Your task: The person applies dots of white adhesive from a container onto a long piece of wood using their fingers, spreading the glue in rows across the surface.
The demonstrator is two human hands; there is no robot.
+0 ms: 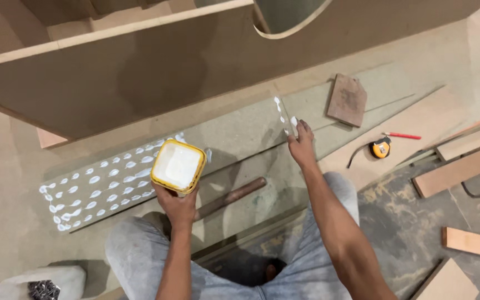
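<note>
The left hand [178,204] grips a yellow tub of white glue [177,165]. The right hand [302,145] pinches a thin strip [284,115] with glue on it. The long board [140,172] has glue dots only on its left part; the rest looks bare.

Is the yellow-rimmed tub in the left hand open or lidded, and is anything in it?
Open. The tub has no lid on, and white paste fills it close to the yellow rim. The left hand holds it from below, roughly upright.
</note>
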